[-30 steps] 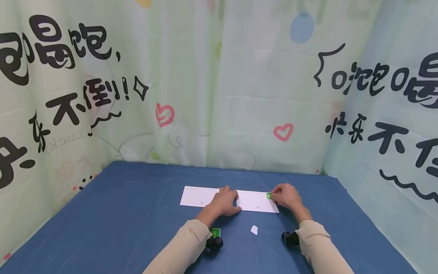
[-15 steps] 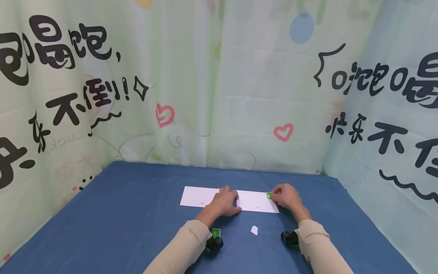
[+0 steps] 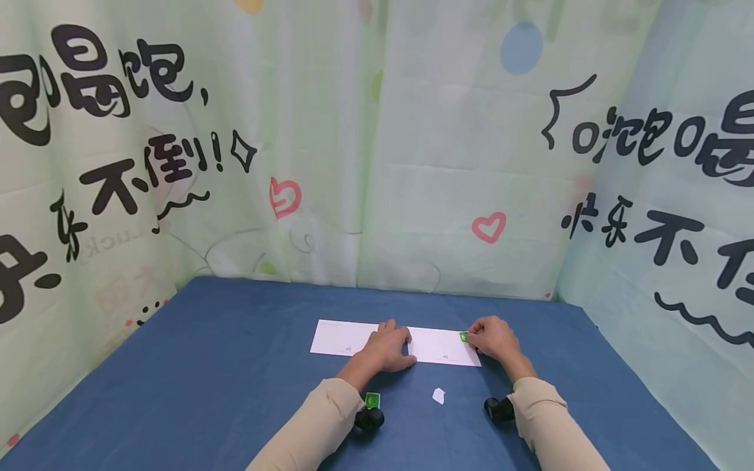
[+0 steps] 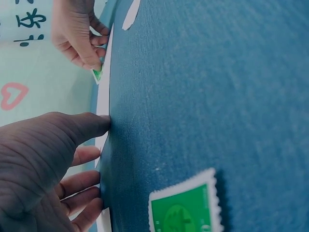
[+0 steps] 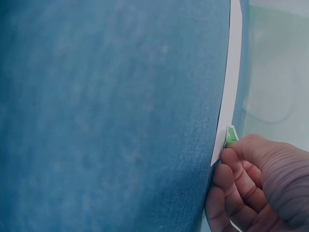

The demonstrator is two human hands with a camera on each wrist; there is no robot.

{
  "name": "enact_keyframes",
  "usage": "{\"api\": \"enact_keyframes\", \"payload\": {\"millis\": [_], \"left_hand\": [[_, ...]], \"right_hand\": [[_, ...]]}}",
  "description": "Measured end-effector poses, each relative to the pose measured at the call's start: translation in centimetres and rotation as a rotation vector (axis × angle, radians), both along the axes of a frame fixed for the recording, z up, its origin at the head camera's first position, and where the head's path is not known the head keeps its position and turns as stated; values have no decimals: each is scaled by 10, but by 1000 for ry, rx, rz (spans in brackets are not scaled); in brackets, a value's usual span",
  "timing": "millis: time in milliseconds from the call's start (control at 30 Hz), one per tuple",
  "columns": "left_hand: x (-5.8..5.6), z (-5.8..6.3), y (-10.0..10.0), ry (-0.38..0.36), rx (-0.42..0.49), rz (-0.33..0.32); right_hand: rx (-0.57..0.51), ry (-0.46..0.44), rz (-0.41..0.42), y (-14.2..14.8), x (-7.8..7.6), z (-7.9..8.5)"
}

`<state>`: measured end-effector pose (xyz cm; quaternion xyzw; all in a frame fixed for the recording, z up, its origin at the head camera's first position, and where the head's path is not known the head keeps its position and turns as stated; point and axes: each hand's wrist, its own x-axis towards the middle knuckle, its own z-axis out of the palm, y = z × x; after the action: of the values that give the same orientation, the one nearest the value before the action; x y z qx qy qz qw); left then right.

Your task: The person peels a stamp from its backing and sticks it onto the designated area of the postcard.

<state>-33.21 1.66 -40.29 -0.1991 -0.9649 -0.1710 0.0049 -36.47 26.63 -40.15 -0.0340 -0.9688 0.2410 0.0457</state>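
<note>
A green postage stamp is pinched between thumb and forefinger of my right hand, at the upper right corner of a white envelope. In the right wrist view the stamp stands tilted up from the paper, its lower part hidden by the fingertips. My left hand rests with spread fingers across that envelope's left edge and over a second white envelope to its left. The left wrist view shows the thumb touching the near edge of the paper.
Another green stamp with a perforated white border lies on the blue tabletop near my left wrist. A small white paper scrap lies in front of the right envelope. Printed curtains enclose the table's back and sides.
</note>
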Motion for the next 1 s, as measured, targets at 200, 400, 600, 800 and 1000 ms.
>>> {"api": "enact_keyframes", "payload": {"millis": [200,400,600,800,1000], "left_hand": [[0,0,1,5,-6,-3],[0,0,1,2,-1,0],[1,0,2,-9,10,6],[1,0,1,-14,14,6],[0,-2,0,-12,15,10]], "right_hand": [[-13,-4,-21,-1,2,2],[-9,-5,-47,-3,1,3],[38,17,-33,-5,4,3],[41,16,-30,-7,6,5],[37,8,-16,-8,6,9]]}}
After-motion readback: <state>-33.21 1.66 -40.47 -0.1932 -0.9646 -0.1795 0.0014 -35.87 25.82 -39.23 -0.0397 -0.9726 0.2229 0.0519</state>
